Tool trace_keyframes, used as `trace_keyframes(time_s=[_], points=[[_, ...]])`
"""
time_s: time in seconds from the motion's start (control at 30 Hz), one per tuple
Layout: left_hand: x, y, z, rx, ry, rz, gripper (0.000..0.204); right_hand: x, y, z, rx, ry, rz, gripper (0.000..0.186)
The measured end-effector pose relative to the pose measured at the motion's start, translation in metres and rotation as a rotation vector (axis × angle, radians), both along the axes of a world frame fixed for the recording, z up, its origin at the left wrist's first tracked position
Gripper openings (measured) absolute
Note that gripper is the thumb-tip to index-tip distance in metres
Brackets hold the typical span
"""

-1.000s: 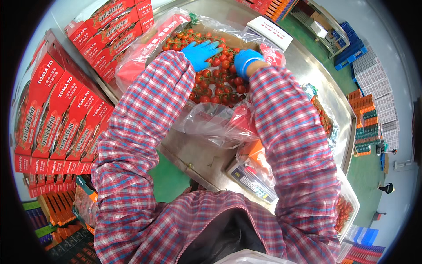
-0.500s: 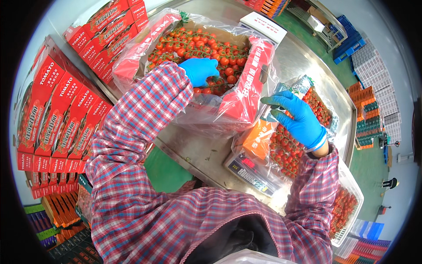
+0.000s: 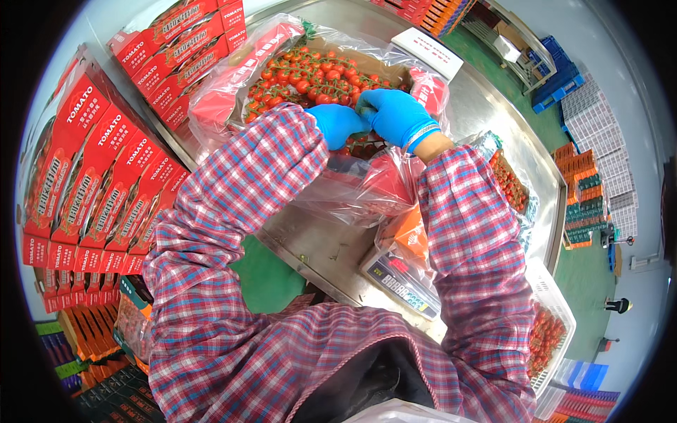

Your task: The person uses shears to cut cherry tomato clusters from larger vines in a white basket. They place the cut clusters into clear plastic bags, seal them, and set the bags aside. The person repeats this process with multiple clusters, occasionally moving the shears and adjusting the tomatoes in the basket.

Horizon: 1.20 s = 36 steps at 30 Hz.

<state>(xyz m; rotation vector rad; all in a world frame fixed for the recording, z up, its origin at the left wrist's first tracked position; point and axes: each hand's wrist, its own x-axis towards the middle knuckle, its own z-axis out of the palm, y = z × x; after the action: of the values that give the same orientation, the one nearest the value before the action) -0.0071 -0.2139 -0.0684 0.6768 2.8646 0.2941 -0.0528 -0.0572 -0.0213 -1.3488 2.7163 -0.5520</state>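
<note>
Both my hands wear blue gloves and meet over a red cardboard box lined with clear plastic film. Inside lie bunches of red cherry tomatoes on green stems. My left hand is closed low among the tomatoes at the near side. Reaching in from the right, my right hand has its fingers bent and closed, their tips against the left hand. What either hand grips is hidden by the gloves. My right forearm crosses above the box's near right corner.
A scale with an orange carton in plastic stands nearer on the metal table. Bagged tomatoes and a white crate are at right. A white carton sits behind; red cartons are stacked at left.
My right hand has moved left and away from me, from above the bagged tomatoes into the box beside my left hand. The left hand has shifted slightly right.
</note>
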Motion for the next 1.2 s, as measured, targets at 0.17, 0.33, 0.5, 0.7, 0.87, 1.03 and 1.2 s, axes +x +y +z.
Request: trace_keyframes(time_s=[0.17,0.33,0.5,0.7,0.87,1.03,1.2], points=[[-0.009,0.001,-0.011,-0.024,0.000,-0.107,0.037,-0.010,-0.002,-0.004,0.141,0.045,-0.033,0.017],[-0.005,-0.001,0.005,-0.056,-0.100,0.074,0.030,-0.017,-0.004,-0.005,0.219,0.180,-0.055,0.020],[0.009,-0.055,0.035,0.127,0.163,0.198,0.025,-0.018,-0.018,-0.010,0.380,0.171,0.017,0.021],[0.011,-0.058,-0.003,0.076,0.093,0.124,0.036,-0.010,-0.047,-0.019,0.694,0.111,-0.074,0.025],[0.000,-0.051,-0.013,0.028,0.037,0.154,0.032,0.001,-0.056,-0.027,0.648,0.102,-0.177,0.033],[0.001,-0.051,-0.004,0.025,-0.035,0.187,0.030,-0.007,-0.058,-0.013,0.735,0.070,-0.143,0.037],[0.007,-0.054,0.000,0.037,-0.024,0.200,0.032,-0.014,-0.037,0.038,0.635,0.116,-0.120,0.039]])
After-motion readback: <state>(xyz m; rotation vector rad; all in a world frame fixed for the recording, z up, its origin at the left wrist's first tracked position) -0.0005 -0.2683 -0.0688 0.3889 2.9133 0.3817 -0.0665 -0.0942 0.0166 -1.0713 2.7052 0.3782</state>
